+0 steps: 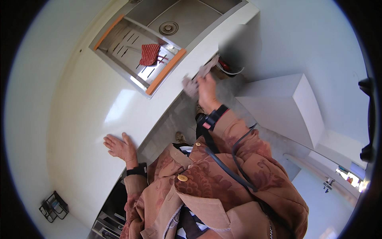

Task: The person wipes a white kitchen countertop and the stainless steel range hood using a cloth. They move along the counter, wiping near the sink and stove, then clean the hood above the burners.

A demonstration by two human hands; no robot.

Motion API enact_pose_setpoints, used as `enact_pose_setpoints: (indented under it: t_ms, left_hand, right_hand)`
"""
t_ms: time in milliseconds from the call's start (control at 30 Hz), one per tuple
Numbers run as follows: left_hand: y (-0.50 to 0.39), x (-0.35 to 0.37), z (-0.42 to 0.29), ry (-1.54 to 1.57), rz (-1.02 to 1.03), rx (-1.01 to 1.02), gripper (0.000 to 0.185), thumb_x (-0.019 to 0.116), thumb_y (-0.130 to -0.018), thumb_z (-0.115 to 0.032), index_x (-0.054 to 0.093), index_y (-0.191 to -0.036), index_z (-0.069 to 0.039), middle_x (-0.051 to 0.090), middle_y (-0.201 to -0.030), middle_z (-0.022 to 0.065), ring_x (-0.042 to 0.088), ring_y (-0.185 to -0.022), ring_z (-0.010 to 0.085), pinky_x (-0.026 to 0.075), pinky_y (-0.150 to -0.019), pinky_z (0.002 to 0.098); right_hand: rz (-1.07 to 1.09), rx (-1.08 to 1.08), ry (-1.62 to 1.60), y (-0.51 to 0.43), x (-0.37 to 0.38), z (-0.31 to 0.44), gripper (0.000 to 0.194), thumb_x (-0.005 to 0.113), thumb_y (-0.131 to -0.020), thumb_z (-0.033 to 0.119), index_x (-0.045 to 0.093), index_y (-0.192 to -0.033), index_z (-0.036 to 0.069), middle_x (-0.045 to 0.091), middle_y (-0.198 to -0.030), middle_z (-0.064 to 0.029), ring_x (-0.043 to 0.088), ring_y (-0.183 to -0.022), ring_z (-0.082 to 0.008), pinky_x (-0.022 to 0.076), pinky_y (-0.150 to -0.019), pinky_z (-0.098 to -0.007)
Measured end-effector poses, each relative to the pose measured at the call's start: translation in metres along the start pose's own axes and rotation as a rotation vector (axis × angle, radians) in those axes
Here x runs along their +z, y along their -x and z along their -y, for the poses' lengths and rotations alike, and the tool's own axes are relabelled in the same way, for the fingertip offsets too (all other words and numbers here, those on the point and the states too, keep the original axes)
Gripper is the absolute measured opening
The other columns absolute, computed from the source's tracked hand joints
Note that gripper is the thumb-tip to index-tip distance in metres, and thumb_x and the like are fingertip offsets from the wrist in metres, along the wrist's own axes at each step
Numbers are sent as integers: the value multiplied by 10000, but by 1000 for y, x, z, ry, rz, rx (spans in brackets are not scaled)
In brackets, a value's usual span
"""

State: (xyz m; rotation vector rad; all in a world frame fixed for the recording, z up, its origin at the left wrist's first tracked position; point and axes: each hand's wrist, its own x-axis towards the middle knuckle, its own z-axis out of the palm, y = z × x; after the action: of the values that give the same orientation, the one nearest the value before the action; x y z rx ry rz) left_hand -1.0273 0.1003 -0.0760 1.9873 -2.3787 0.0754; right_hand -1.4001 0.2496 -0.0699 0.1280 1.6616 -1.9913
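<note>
My right hand [207, 91] grips a crumpled greyish-pink cloth [191, 85] in front of the counter's edge; the cloth is blurred. My left hand [119, 147] rests on the white countertop [86, 119] with its fingers apart and nothing in it. Set into the counter is a stainless steel sink [195, 22] with a round drain strainer [168, 28]. Over its near end sits a slotted metal drain tray [119, 44] with orange end handles. A red striped cloth [149, 54] lies in this tray.
Below the counter's front edge stands a bin or bucket [222, 74] with a pale handle, partly covered by a blurred patch. A white box-like block [274, 101] is to the right. A black wire rack [54, 206] is at lower left. Dark cables [229, 170] cross my jacket.
</note>
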Motion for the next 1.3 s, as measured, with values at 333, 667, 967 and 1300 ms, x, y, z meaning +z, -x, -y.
enact_pose_setpoints:
  t_ms: [333,667,967,1300]
  left_hand:
    - [5,-27,20,227,115,191,872,615,-925,-487,271,-1574,-17,205,-1643,270,138,-1529,457,153,-1159,667]
    - [18,-26,122,156,91,73,920,582,-938,-552,203,-1605,-45,167,-1665,242,80,-1543,451,93,-1179,658]
    - [20,-22,117,91,88,65,962,544,-926,-622,185,-1613,-53,154,-1670,236,65,-1539,464,86,-1178,656]
    - [4,-63,90,401,66,280,1049,648,-870,-626,184,-1610,-45,137,-1668,248,83,-1535,473,95,-1168,681]
  right_hand:
    - [460,499,334,185,65,-91,171,624,-957,107,678,-1021,-42,676,-933,-52,622,-853,-137,506,-807,-283]
    - [335,-628,1007,147,44,31,239,635,-863,98,680,-1078,3,677,-1018,-180,659,-941,-323,530,-811,-429]
    - [567,-1201,1434,174,150,-64,275,590,-769,63,620,-1033,-8,588,-1088,-181,570,-1033,-347,491,-893,-434]
    - [856,-1199,805,220,126,-37,384,626,-828,16,643,-1211,23,564,-1355,-206,549,-1254,-391,478,-1037,-434]
